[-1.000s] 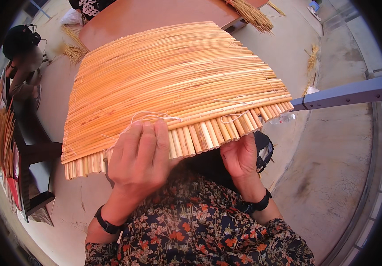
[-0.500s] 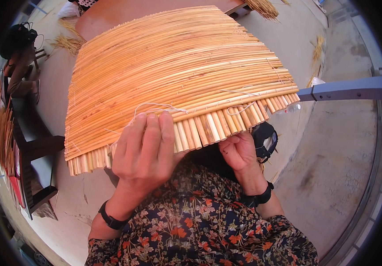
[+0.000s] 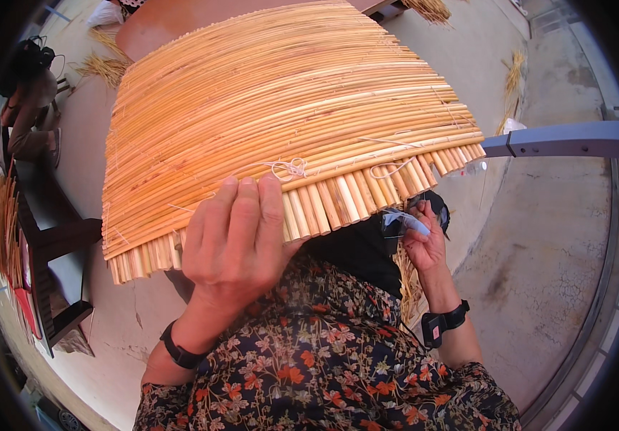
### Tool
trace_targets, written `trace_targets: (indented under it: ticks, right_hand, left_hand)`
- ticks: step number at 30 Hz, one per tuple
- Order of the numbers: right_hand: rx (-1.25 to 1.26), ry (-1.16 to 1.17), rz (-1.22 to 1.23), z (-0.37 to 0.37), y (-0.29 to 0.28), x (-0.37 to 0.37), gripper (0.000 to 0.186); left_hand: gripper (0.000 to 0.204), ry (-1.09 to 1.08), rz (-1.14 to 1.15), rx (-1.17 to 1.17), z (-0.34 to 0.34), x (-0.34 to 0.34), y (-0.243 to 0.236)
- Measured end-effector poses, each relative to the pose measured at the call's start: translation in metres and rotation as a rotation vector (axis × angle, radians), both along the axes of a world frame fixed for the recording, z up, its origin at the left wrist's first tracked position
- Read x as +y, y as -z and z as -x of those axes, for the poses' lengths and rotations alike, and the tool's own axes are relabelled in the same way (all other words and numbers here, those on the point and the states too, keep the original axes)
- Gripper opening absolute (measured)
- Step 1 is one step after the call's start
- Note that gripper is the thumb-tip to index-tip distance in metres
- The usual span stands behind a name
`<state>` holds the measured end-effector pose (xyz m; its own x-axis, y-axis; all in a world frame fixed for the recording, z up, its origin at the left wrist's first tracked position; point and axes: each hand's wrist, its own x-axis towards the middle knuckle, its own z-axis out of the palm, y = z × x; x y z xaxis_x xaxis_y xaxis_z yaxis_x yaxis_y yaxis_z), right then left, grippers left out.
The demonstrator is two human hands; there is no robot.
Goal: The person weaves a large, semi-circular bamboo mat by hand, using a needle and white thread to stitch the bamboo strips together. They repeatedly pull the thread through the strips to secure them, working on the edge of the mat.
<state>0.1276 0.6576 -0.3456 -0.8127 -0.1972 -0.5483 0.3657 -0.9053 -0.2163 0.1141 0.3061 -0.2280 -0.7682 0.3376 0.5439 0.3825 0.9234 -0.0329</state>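
A mat of straight reed stalks [image 3: 273,93], tied with white thread, spreads out before me. Short cut stalks [image 3: 331,205] lie crosswise under its near edge, their ends sticking out toward me. My left hand [image 3: 234,226] is closed on this near edge, fingers on top and thumb hidden below. Beside its fingertips a loose tangle of white thread [image 3: 291,169] rests on the mat. Below the right end of the edge, my right hand [image 3: 426,237] is apart from the mat, its fingers pinched together. A pale bluish, partly see-through piece [image 3: 406,221] shows at the fingers; what they pinch is unclear.
A brown table [image 3: 180,29] stands beyond the mat. To the right juts a grey-blue metal bar [image 3: 568,140]. At left are a dark wooden bench [image 3: 72,237], a reed bundle [image 3: 4,230] and a seated person [image 3: 33,108]. Loose straw [image 3: 104,68] lies on the floor.
My right hand has come out from under the mat's edge and moved right, turning. The long thread loop by my left hand has shrunk to a small tangle. My left hand keeps its hold.
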Motion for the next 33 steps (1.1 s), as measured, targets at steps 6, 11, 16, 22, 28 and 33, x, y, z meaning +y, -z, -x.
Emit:
trace_targets:
  ticks: [6,11,16,22,28,33]
  right_hand:
    - [-0.367,0.447,-0.449,-0.054,0.123,0.15,0.015]
    - [-0.582,0.457,-0.506,-0.06,0.153,0.149,0.014]
    - [-0.328,0.344,-0.701,-0.047,0.126,0.125,0.014]
    - [0.194,-0.138,-0.799,-0.005,0.005,0.012,0.011]
    - [0.833,-0.304,-0.735,0.07,-0.129,-0.118,0.009]
    - [0.896,-0.339,-0.481,0.131,-0.197,-0.189,0.012]
  left_hand:
    - [0.049,0.034,0.036,0.002,0.002,0.003,0.004]
    - [0.048,0.048,0.062,-0.026,-0.001,0.004,0.006]
    - [0.049,0.021,0.057,-0.044,-0.001,0.005,-0.003]
    - [0.052,0.031,0.074,0.032,0.003,0.002,-0.023]
    - [0.029,0.117,-0.012,0.008,0.067,-0.044,-0.13]
    - [0.03,0.108,0.032,-0.113,0.119,-0.063,-0.196]
